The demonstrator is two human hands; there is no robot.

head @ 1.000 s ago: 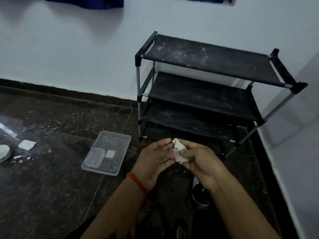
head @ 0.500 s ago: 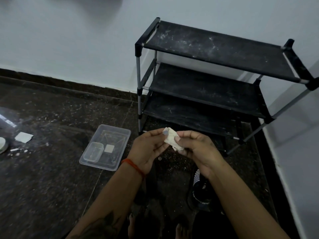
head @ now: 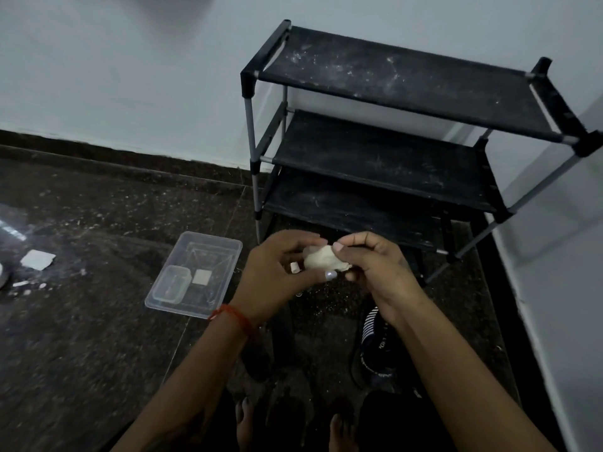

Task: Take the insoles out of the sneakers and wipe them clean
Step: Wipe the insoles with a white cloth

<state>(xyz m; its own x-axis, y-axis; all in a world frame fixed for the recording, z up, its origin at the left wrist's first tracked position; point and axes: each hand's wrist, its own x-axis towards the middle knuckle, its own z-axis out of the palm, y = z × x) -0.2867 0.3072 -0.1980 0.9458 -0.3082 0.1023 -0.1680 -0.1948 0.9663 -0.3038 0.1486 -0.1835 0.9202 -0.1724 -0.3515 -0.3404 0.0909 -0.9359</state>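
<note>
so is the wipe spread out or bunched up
Bunched up: the wipe is a crumpled pale wad pinched between the left hand and right hand, with no flat sheet showing.

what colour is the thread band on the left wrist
Red-orange; the thin thread band circles the left wrist, seen clearly in the head view.

Dark sneaker (head: 375, 347) with white-striped tongue, on the floor just before the black shoe rack (head: 391, 151), partly hidden by a forearm

Dim room: black three-tier rack (head: 385, 151) against white wall (head: 130, 60), dark speckled floor (head: 81, 337)
</note>
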